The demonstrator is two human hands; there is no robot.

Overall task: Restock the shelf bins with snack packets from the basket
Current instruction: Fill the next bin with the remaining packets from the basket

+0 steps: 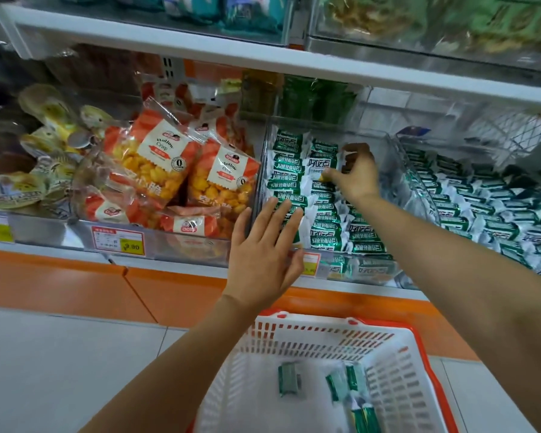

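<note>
Head view: right hand (358, 173) pinches a packet (320, 164), setting it among the back rows of the bin (264, 145). Left hand (263, 254), fingers straight, presses on the front rows. Next move is probably reaching down: spare packets (288, 378) lie in the basket (413, 348).

On binned green packets (325, 221): left hand (264, 254), right hand (358, 175).

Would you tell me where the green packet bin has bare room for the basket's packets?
There seems to be bare room at the back right of the middle bin, between the right hand and its right wall. The green packets under the left hand are packed tight, as is the neighbouring bin.
</note>
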